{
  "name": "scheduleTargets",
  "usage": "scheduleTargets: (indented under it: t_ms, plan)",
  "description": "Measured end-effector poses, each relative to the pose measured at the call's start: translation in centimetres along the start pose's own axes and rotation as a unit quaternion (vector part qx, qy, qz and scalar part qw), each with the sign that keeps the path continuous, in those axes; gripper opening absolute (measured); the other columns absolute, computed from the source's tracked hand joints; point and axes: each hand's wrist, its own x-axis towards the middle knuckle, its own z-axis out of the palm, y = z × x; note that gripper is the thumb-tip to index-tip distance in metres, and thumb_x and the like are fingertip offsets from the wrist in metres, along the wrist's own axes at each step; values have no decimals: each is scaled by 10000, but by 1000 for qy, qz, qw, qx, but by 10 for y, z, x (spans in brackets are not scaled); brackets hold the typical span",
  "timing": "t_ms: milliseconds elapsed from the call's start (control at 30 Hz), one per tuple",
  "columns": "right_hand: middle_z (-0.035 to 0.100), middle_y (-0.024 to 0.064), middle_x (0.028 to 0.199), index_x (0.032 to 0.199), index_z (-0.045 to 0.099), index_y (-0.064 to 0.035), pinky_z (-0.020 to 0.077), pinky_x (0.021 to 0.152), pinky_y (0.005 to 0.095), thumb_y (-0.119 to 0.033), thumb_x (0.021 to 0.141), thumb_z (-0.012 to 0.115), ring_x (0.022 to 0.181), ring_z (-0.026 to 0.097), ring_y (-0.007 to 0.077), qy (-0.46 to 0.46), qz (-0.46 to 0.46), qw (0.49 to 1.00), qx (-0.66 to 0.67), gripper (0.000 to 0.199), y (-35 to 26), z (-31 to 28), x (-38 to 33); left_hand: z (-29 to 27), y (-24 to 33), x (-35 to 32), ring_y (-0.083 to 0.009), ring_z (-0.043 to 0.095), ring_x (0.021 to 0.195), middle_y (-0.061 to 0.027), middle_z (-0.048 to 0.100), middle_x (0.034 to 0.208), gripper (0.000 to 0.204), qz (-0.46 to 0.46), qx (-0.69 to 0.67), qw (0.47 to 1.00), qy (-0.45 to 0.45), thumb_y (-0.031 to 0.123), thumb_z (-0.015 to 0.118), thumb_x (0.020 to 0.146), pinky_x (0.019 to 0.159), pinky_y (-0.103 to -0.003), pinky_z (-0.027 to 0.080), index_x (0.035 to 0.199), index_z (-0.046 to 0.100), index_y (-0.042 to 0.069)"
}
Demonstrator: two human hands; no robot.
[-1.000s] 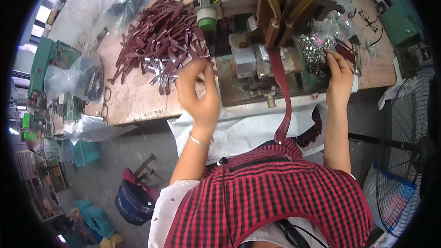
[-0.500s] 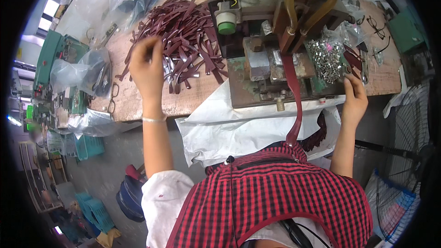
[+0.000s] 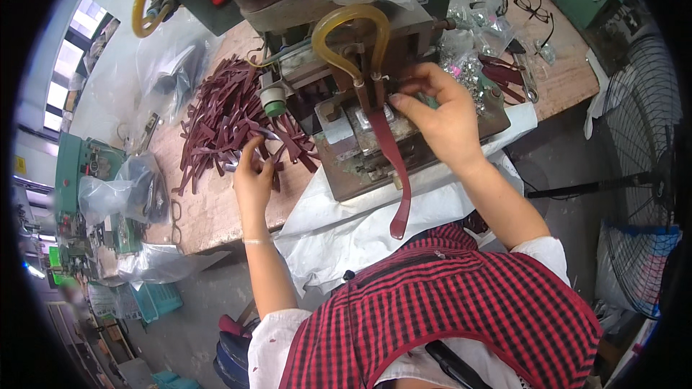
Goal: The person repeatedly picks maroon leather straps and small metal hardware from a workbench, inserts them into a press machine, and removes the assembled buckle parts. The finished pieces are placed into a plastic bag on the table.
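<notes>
A pile of dark red leather straps (image 3: pixel 220 112) lies on the wooden bench left of a grey-green press machine (image 3: pixel 339 65). My left hand (image 3: pixel 252 173) is at the pile's near edge, its fingers closed on one strap with a silvery end. A long dark red strap (image 3: pixel 395 173) hangs from the machine's block over the bench edge. My right hand (image 3: pixel 443 119) rests on the block, fingertips pinching at the top of that strap under a yellowish hose loop (image 3: pixel 353 29). What sits between those fingertips is hidden.
A clear bag of small metal parts (image 3: pixel 468 65) and a pair of glasses (image 3: pixel 533 7) lie right of the machine. White plastic sheet (image 3: pixel 346 223) drapes over the bench front. A standing fan (image 3: pixel 641 137) is at the right, and bags and green bins (image 3: pixel 108 194) at the left.
My right hand has come left from the metal parts to the strap on the machine. My left hand has drawn back from the middle of the pile toward the machine, holding a strap.
</notes>
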Motion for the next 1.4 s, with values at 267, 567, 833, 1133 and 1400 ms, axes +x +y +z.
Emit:
scheduleTargets:
  t_ms: [267, 567, 833, 1133, 1400]
  plan:
    - [728, 52, 926, 1217, 616, 30, 522, 800, 245, -15, 863, 733, 888, 671, 92, 17, 76, 986, 147, 376, -4, 14, -4, -7, 66, -18, -46, 631, 794, -34, 747, 908, 171, -55, -210, 968, 123, 135, 673, 1018, 596, -172, 403, 1071, 744, -11]
    - [640, 154, 1321, 1399, 520, 41, 460, 1066, 342, -57, 929, 684, 1242, 616, 213, -59, 35, 997, 45, 508, -41, 1, -32, 5, 164, -55, -208, 701, 742, -160, 744, 927, 61, 407, -151, 879, 194, 24, 717, 905, 636, -293, 553, 947, 712, -22]
    - [698, 165, 1203, 1015, 743, -43, 470, 1048, 469, -149, 784, 786, 1271, 584, 353, 109, -97, 836, -529, 258, 88, -88, -22, 50, 200, -54, -147, 641, 614, -72, 768, 917, 228, 578, 8, 812, 77, 106, 892, 755, 501, -262, 457, 937, 756, 88]
    - [671, 50, 937, 853, 764, -141, 517, 762, 447, -215, 796, 768, 980, 639, 291, 148, -60, 867, -471, 94, 91, -68, 5, 60, 198, -47, -103, 591, 544, -64, 744, 885, 209, 609, -17, 785, 110, 124, 870, 777, 472, -247, 417, 923, 726, 84]
    - [647, 85, 961, 901, 752, -137, 506, 756, 499, -182, 762, 749, 1076, 594, 310, 63, -66, 802, -591, 146, 107, -45, 33, 40, 199, -71, -220, 708, 728, -157, 776, 997, 237, 502, -14, 865, 11, -32, 814, 751, 643, -277, 543, 966, 748, 43]
